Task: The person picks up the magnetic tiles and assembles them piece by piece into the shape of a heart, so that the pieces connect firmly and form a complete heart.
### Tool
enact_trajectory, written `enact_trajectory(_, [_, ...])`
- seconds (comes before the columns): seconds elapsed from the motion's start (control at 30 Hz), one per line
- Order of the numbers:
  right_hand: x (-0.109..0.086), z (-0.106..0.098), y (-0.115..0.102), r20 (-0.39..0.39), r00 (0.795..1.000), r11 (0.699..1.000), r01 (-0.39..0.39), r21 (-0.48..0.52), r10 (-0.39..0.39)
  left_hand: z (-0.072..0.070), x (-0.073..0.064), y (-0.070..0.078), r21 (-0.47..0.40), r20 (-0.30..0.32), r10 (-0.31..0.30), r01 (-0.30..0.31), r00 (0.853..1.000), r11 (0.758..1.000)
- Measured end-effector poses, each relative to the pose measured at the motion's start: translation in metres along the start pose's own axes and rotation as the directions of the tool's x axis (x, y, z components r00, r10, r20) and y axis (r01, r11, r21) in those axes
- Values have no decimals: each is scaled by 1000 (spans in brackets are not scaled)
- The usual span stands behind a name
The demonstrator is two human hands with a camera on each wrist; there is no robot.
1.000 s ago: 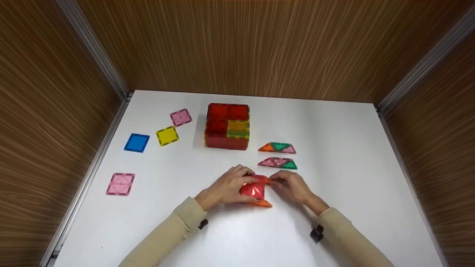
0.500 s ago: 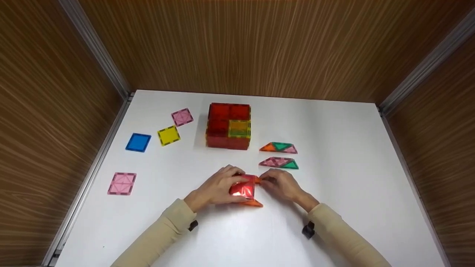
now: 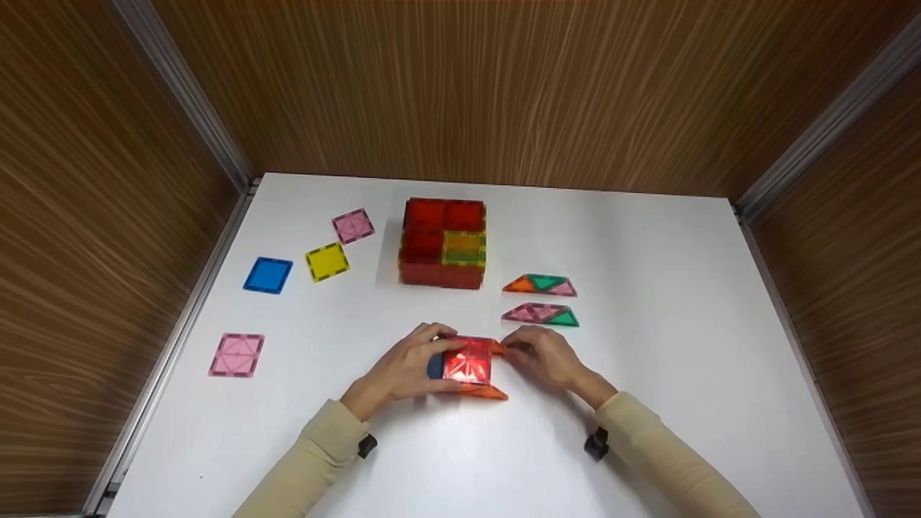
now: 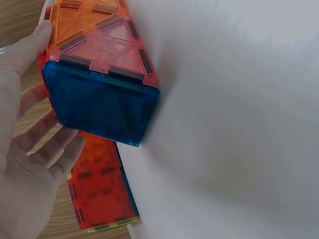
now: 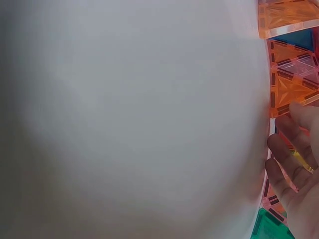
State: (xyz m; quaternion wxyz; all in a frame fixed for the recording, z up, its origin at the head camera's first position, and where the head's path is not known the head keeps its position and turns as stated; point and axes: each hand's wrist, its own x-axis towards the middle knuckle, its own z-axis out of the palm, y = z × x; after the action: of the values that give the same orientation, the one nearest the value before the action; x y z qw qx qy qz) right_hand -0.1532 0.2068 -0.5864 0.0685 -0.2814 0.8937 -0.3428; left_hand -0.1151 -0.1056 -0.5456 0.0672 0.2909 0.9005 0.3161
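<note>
A small block of magnetic tiles lies at the front middle of the table. On top is a shiny red square tile (image 3: 469, 363), and an orange tile (image 3: 493, 393) slants out along the near side. My left hand (image 3: 399, 370) spans the block, thumb on the near edge and forefinger on the far edge. At its left end stands a blue tile (image 4: 99, 104), beside a pink triangle tile (image 4: 119, 45) in the left wrist view. My right hand (image 3: 545, 357) pinches an orange triangle tile (image 5: 289, 92) at the block's right far corner.
Behind stands a red magnetic-tile box (image 3: 426, 248) with a yellow square (image 3: 464, 247) on top. Two flat tile strips, one green-centred (image 3: 545, 283) and one mostly pink (image 3: 536, 313), lie to its right. Blue (image 3: 268, 275), yellow (image 3: 327, 261) and pink squares (image 3: 237, 355) lie left.
Both hands and the tile block have shifted a little left. My left hand has then drawn further left along the block, uncovering more of the red top and the blue end.
</note>
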Motion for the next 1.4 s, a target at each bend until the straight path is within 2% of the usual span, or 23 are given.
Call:
enact_trajectory(0.1, [0, -1, -1, 7, 1000, 1000, -7, -3, 7, -1, -3, -2, -7, -9, -19, 19, 1000, 1000])
enact_trajectory(0.2, [1, -2, -2, 13, 1000, 1000, -10, -2, 10, -9, -8, -11, -5, -46, -45, 45, 998, 999])
enact_trajectory(0.3, [2, -3, -3, 17, 1000, 1000, -15, 0, 15, -24, -18, -29, 9, -119, -84, 86, 989, 996])
enact_trajectory(0.37, [3, -3, -3, 19, 1000, 1000, -24, 0, 24, -37, -29, -44, 28, -175, -133, 139, 976, 990])
enact_trajectory(0.47, [3, -2, -4, 17, 999, 1000, -30, -1, 30, -60, -51, -71, 39, -244, -215, 231, 946, 972])
enact_trajectory(0.57, [4, -1, -4, 4, 1000, 1000, -13, -11, 14, -82, -77, -95, 42, -261, -335, 357, 905, 933])
enact_trajectory(0.7, [4, 1, -4, -16, 999, 999, 34, -37, -35, -105, -112, -117, 45, -267, -489, 518, 830, 854])
enact_trajectory(0.77, [4, 1, -4, -23, 999, 998, 45, -44, -46, -111, -127, -128, 49, -299, -519, 556, 801, 830])
enact_trajectory(0.9, [4, 0, -4, -13, 999, 999, 30, -37, -30, -113, -154, -146, 75, -367, -544, 607, 754, 791])
enact_trajectory(1.0, [3, 0, -4, 0, 1000, 999, 21, -28, -21, -110, -170, -155, 81, -368, -592, 659, 717, 747])
enact_trajectory(1.07, [3, 0, -4, 4, 1000, 999, 23, -31, -23, -108, -178, -159, 75, -344, -634, 694, 692, 716])
enact_trajectory(1.13, [3, 0, -4, 5, 1000, 999, 21, -34, -21, -105, -183, -161, 69, -320, -664, 716, 676, 695])
enact_trajectory(1.23, [2, -1, -4, 2, 1000, 999, 14, -37, -14, -103, -186, -161, 62, -307, -685, 732, 660, 678])
enact_trajectory(1.3, [2, -1, -3, 2, 1000, 999, 6, -35, -6, -102, -185, -161, 49, -314, -688, 735, 654, 676])
enact_trajectory(1.4, [2, -2, -2, 0, 1000, 999, 3, -35, -3, -104, -179, -159, 26, -336, -679, 727, 652, 686])
